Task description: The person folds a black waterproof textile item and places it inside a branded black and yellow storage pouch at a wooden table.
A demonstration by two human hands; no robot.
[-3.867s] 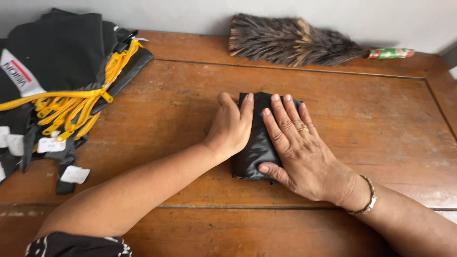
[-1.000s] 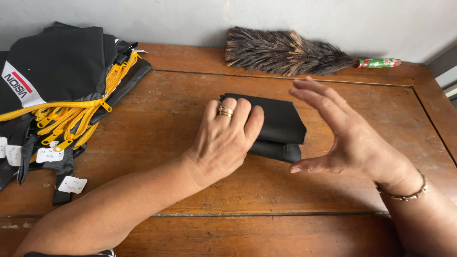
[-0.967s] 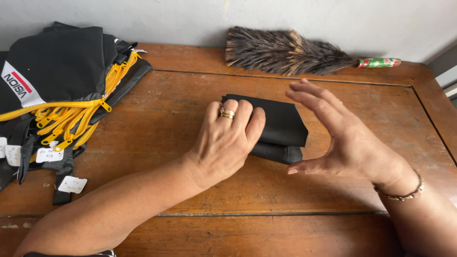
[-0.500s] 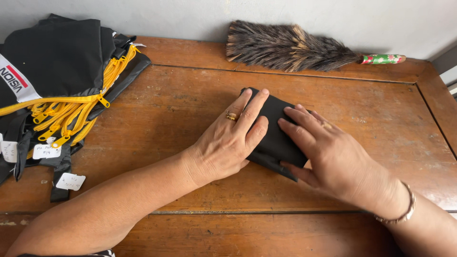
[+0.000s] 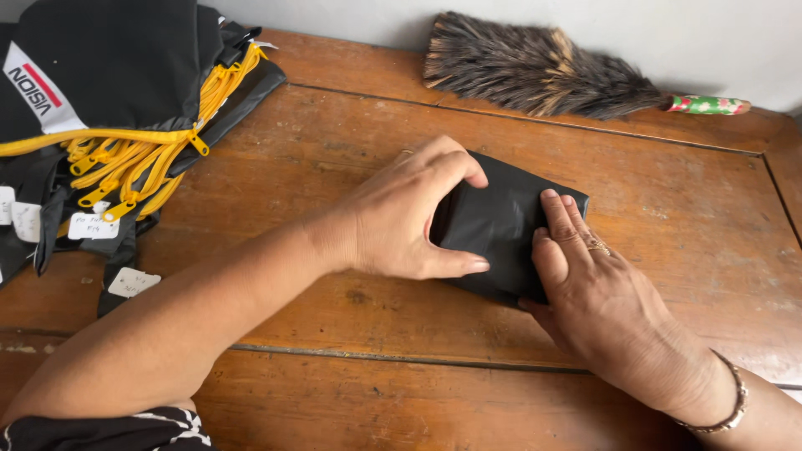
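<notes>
A small folded black fabric bundle [image 5: 501, 221] lies on the brown wooden table [image 5: 351, 134]. My left hand [image 5: 409, 213] curls around the bundle's left edge, with the thumb under its near side and the fingers arched over the top. My right hand [image 5: 593, 288] lies flat on the bundle's right half, fingers together and pointing away from me. A ring shows on one right finger and a bracelet on the right wrist. Much of the bundle is hidden under both hands.
A pile of black fabric items with yellow zippers and white paper tags [image 5: 109, 125] covers the table's left end. A feather duster [image 5: 535, 71] with a patterned handle lies along the far edge by the pale wall.
The right hand, raised edge-on beside the bundle a second ago, has come down flat on it. The left hand has shifted from lying flat on top to gripping the left edge.
</notes>
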